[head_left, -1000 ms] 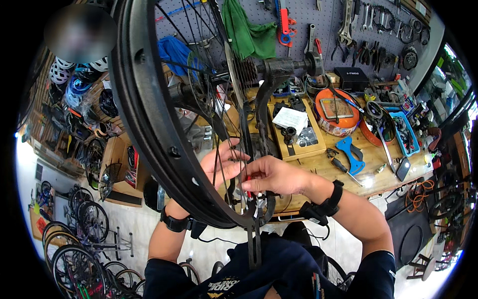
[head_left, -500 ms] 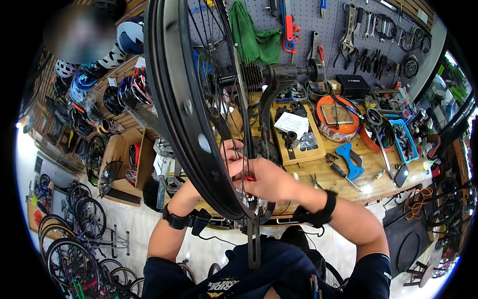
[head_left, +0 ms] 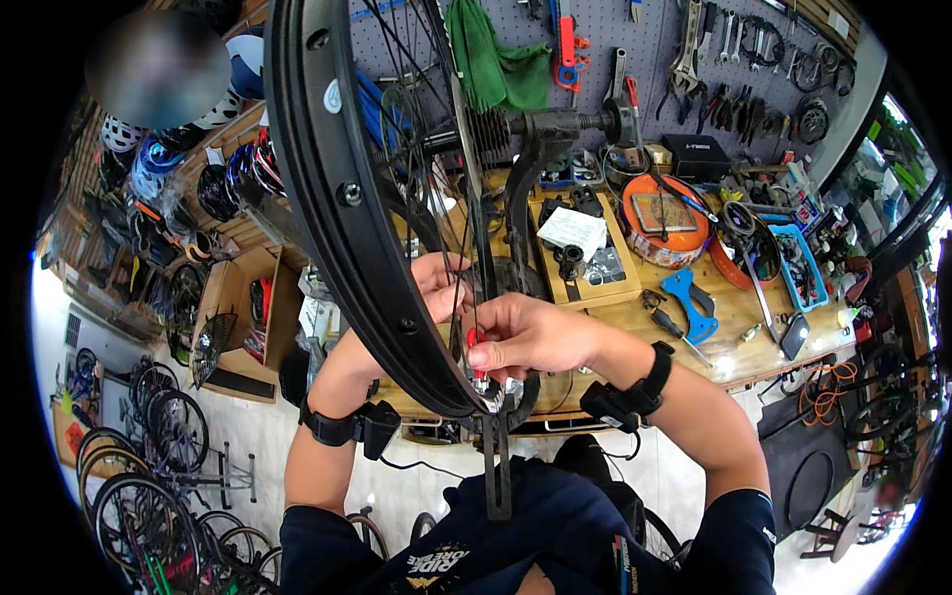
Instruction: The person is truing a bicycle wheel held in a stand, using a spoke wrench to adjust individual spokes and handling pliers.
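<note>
A black bicycle wheel rim [head_left: 322,149] stands upright in front of me, clamped by its axle in a dark truing stand [head_left: 535,169]. Thin spokes run from the hub to the rim, and a cassette [head_left: 491,139] sits on the hub's right side. My right hand [head_left: 535,335] is closed on a small red spoke wrench [head_left: 473,342] at the lower spokes, close to the rim. On the other side of those spokes, my left hand [head_left: 436,286] has its fingers curled around a spoke; the rim hides part of that hand.
The wooden bench [head_left: 635,327] carries a cardboard box lid [head_left: 605,290] with small parts, an orange round tin [head_left: 666,248], a blue-handled tool [head_left: 689,307], a screwdriver [head_left: 679,335] and a blue tray [head_left: 798,268]. Tools and a green cloth [head_left: 501,64] hang on the pegboard behind.
The wheel has turned, bringing different rim markings into view. My right hand has shifted its grip, so more of the red wrench shows. My left hand has moved slightly up and left.
</note>
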The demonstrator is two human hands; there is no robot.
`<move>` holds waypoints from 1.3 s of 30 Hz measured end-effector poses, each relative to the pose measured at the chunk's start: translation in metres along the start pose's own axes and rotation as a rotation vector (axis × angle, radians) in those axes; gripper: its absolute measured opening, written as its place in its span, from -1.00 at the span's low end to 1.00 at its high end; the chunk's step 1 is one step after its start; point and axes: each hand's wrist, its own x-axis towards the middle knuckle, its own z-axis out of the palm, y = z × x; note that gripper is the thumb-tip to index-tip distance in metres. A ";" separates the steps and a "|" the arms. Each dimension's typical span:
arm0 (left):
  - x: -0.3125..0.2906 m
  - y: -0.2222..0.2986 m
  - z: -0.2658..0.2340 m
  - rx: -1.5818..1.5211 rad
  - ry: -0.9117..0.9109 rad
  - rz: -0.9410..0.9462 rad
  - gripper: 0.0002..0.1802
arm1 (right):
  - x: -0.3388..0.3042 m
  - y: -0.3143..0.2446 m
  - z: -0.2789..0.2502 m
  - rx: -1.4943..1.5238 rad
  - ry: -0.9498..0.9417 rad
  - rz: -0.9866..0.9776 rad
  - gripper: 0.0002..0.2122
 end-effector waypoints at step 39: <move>0.009 -0.024 -0.001 0.048 -0.023 -0.053 -0.43 | 0.013 0.037 0.015 -0.611 0.517 -0.099 -0.78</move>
